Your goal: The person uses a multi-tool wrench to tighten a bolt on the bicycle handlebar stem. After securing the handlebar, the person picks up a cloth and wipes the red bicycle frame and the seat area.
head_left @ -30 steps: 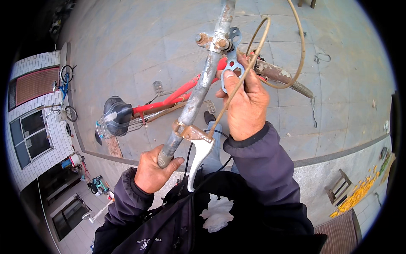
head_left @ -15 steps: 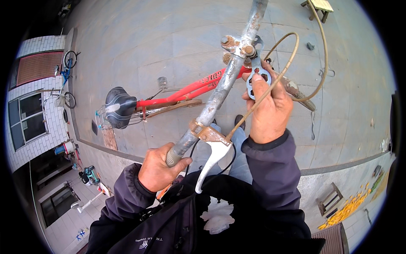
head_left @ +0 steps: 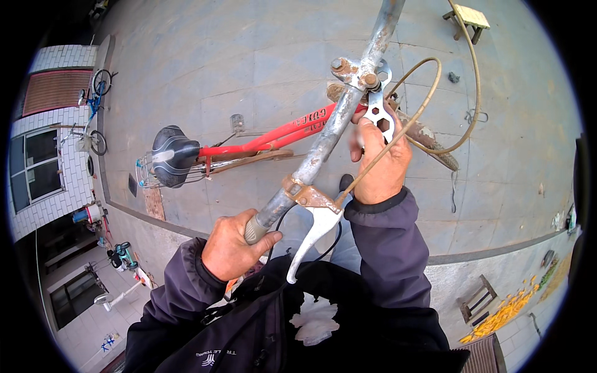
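Note:
A rusty silver bicycle handlebar [head_left: 326, 137] slants across the middle. My left hand [head_left: 233, 245] is closed around the grip at its near end. Beside that hand are a white brake lever [head_left: 314, 233] and its rusty clamp [head_left: 305, 194]. My right hand [head_left: 379, 171] pinches a flat silver multi-hole wrench [head_left: 375, 99], whose far end lies beside the bolted stem clamp [head_left: 353, 73]. Whether the wrench sits on a nut there is hidden. A tan brake cable [head_left: 388, 147] passes in front of my right hand. The red frame [head_left: 267, 138] runs leftward to a black-and-grey saddle [head_left: 176, 155].
The front wheel [head_left: 443, 155] shows beyond my right hand. A small stool [head_left: 471, 17] stands at the far right on the paved ground [head_left: 267, 68]. Another bicycle [head_left: 97, 109] leans by the tiled building at left. Yellow corn cobs [head_left: 497, 320] lie at lower right.
My right hand has shifted slightly left and toward me and turned the wrench, whose far end now shows more clearly beside the clamp. My left hand keeps its hold on the grip.

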`<state>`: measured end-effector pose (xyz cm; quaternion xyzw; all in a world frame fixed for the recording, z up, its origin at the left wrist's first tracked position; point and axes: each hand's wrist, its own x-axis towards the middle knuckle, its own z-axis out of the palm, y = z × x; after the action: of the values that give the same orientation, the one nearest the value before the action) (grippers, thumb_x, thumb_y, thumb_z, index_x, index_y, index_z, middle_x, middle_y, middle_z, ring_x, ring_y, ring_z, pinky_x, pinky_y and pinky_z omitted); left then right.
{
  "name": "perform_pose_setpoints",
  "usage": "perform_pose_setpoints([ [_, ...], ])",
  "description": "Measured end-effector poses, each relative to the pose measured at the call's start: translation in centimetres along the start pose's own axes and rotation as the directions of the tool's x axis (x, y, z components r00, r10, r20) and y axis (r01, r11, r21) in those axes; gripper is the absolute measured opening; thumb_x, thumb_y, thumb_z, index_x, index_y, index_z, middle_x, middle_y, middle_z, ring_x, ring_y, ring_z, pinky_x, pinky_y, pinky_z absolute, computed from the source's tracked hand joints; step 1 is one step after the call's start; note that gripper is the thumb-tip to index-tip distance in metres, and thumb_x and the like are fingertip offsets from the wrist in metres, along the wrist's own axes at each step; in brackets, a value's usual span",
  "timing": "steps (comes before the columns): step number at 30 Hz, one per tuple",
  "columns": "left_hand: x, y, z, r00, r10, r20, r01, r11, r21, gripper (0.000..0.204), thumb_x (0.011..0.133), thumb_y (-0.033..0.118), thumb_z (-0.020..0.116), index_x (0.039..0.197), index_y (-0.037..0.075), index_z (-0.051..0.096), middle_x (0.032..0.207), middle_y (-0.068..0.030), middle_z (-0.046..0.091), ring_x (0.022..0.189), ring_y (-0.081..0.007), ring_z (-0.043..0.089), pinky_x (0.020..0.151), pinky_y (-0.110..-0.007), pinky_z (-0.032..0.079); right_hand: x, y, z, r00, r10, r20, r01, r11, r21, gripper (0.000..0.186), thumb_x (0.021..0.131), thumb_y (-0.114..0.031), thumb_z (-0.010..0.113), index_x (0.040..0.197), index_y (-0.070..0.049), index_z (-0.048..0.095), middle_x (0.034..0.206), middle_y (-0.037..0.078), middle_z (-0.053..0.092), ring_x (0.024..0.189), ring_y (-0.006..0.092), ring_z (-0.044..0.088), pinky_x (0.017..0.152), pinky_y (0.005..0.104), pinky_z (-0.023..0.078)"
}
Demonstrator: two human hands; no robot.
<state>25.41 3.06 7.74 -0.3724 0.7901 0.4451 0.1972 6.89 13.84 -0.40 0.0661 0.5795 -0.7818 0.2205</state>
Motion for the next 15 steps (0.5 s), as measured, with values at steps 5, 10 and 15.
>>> perform_pose_setpoints([
  [5, 0.1, -0.2, -0.1, 1.0, 0.017, 0.01, -0.017, 1.0, 0.007, 0.023, 0.079, 0.013, 0.074, 0.077, -0.001, 0.056, 0.061, -0.0058, 0.056, 0.057, -0.0108, 0.051, 0.054, -0.029, 0.044, -0.4, -0.5, 0.2, 0.998, -0.009, -0.06, 0.01, 1.0, 0.014, 0.025, 0.092, -0.013, 0.052, 0.112, 0.0, 0.058, 0.086, 0.005, 0.063, 0.056, 0.0075, 0.049, 0.048, 0.021, 0.038],
  [10, 0.1, 0.1, -0.2, 1.0, -0.01, 0.028, 0.01, 1.0, 0.002, 0.027, 0.078, 0.019, 0.075, 0.084, -0.003, 0.061, 0.064, -0.0171, 0.062, 0.055, -0.024, 0.062, 0.055, -0.034, 0.047, 0.3, -2.1, -2.0, 1.0, -0.023, 0.018, 0.025, 0.994, -0.109, 0.026, 0.093, -0.018, 0.054, 0.111, -0.002, 0.059, 0.084, 0.005, 0.066, 0.056, 0.0059, 0.05, 0.047, 0.0189, 0.037],
  [15, 0.0, 0.4, -0.1, 1.0, -0.005, 0.023, 0.005, 1.0, 0.001, 0.026, 0.078, 0.018, 0.075, 0.088, -0.003, 0.062, 0.062, -0.0153, 0.061, 0.052, -0.0195, 0.057, 0.053, -0.033, 0.046, 0.5, -1.6, -1.7, 0.994, -0.105, 0.026, 0.107, 0.989, -0.103, 0.028, 0.094, -0.021, 0.054, 0.112, 0.0, 0.059, 0.085, 0.006, 0.067, 0.058, 0.0066, 0.052, 0.048, 0.0204, 0.038],
])
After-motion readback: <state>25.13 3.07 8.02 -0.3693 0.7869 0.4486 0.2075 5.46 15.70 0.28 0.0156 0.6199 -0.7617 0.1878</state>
